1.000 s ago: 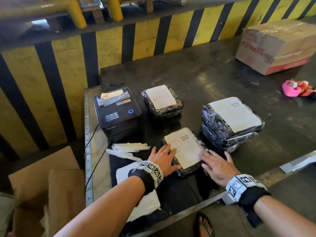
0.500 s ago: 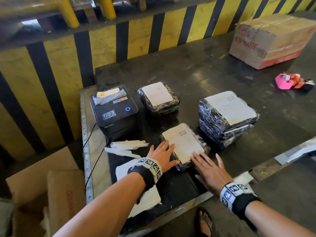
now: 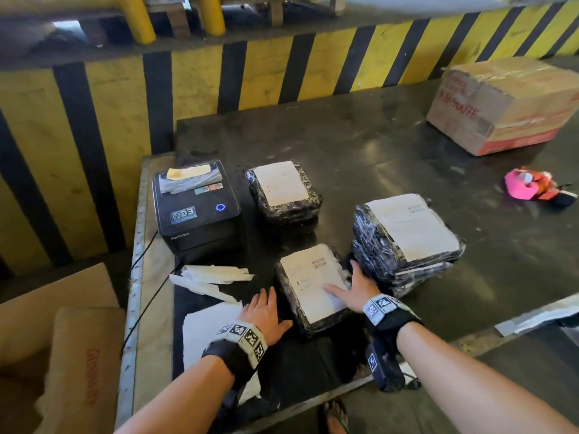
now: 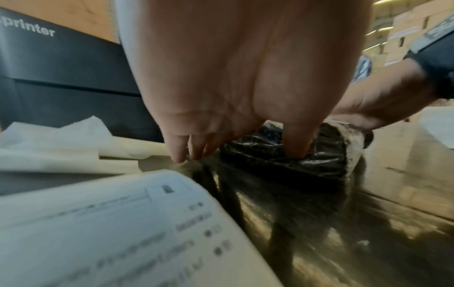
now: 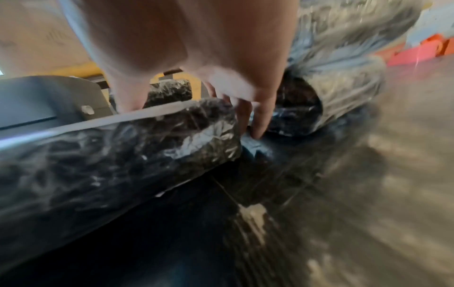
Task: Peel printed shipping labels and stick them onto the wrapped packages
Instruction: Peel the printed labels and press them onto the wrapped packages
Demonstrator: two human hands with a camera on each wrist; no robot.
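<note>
The wrapped package [image 3: 308, 289] lies on the tabletop [image 3: 391, 145] between my hands, its long axis running near to far. My right hand [image 3: 354, 291] is spread, thumb on the label [image 3: 308, 285], fingers down the right edge. My left hand [image 3: 266, 311] lies flat just left of it, thumb against the wrap. My right hand sits nearer the stack [image 3: 407, 236] on the right.

Left wrist view, itemised — my left hand [image 4: 245, 81] fills the upper middle, fingers [image 4: 178, 149] pointing down to the dark table [image 4: 343, 223], thumb pressed against the near end of a black wrapped package [image 4: 282, 157]. My right hand [image 4: 368, 104] lies over its far end. Left: black printer [image 4: 61, 77], crumpled backing strips [image 4: 61, 145]. Foreground — a blurred printed label sheet [image 4: 110, 233].
</note>
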